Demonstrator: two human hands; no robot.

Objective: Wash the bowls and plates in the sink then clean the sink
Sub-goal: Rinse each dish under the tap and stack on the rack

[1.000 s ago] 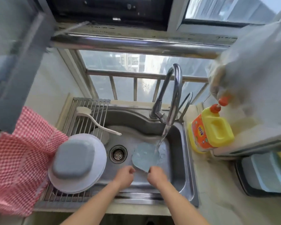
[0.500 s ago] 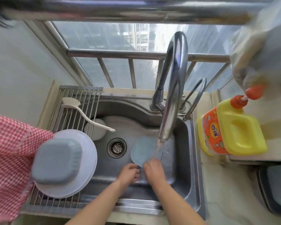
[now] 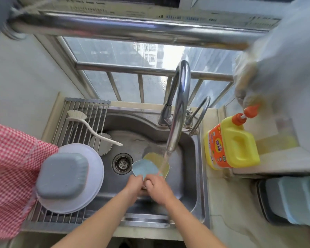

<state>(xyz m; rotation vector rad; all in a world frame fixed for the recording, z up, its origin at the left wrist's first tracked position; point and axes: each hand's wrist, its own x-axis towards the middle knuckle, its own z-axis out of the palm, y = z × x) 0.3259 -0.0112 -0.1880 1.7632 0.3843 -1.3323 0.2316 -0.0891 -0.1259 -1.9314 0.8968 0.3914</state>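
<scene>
Cloth [image 3: 147, 169] is lying in the sink [image 3: 190, 178], right of the drain [image 3: 122, 163], under the tap [image 3: 177, 111] stream; your left hand [image 3: 134, 185] and right hand [image 3: 157, 185] are both pinching its near edge, cloth fanning away from you.

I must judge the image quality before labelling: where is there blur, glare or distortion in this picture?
Head view: the plastic bag at upper right and the red cloth at left are close and blurred; the steel rail bows from wide-angle distortion; daylight through the window leaves bright glare on the faucet; the hands, left and right, and the sink look fairly sharp.
</scene>
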